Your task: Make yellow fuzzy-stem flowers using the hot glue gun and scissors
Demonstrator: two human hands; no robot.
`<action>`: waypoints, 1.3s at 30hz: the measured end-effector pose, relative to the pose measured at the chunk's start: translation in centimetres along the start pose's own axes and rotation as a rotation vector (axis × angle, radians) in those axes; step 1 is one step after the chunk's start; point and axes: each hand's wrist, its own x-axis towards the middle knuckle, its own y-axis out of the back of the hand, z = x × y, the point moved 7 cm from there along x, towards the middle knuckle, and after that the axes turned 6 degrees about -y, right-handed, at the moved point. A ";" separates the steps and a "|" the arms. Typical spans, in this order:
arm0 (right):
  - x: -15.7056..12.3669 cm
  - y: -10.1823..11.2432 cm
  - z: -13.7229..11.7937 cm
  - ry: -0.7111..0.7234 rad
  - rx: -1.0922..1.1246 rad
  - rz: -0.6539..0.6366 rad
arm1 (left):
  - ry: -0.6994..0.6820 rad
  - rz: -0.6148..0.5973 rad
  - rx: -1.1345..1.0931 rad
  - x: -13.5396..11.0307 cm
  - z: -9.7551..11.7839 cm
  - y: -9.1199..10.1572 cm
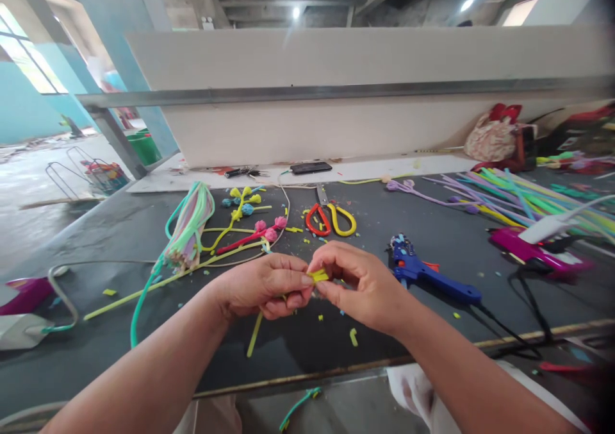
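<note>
My left hand (273, 284) is closed in a pinch, and a yellow-green chenille stem (254, 334) sticks out below it. Between the fingertips of both hands is a small bright yellow chenille piece (318, 275), folded or bunched. My right hand (362, 286) pinches its right side with thumb and forefinger. Just beyond the hands lie scissors (331, 219) with one red and one yellow handle. To the right rests a blue hot glue gun (427, 274). Left of the scissors are a red chenille stem with pink balls (262, 231) and a yellow branch with yellow and blue balls (237, 213).
A bundle of pastel chenille stems (189, 225) lies at left, and more loose stems (514, 193) at right. A phone (311, 167) sits on the back ledge. Magenta devices with white plugs (538, 248) flank the dark table (298, 350). Yellow offcuts (353, 337) are scattered about.
</note>
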 end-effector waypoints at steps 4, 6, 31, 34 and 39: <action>-0.1 -0.2 0.0 0.009 -0.108 0.010 | 0.020 -0.026 0.021 0.0 -0.3 0.0; 0.0 -0.2 0.4 -0.031 -0.112 0.004 | 0.014 -0.036 0.034 -0.1 -0.2 0.1; 0.3 -0.5 3.5 -0.404 0.275 0.021 | -0.178 0.244 0.554 0.3 1.9 0.9; 0.3 -0.4 3.9 -0.413 0.273 0.028 | -0.156 0.198 0.559 0.6 1.6 0.8; 0.2 -0.1 4.0 -0.362 0.141 0.037 | -0.128 0.173 0.611 0.6 1.4 0.6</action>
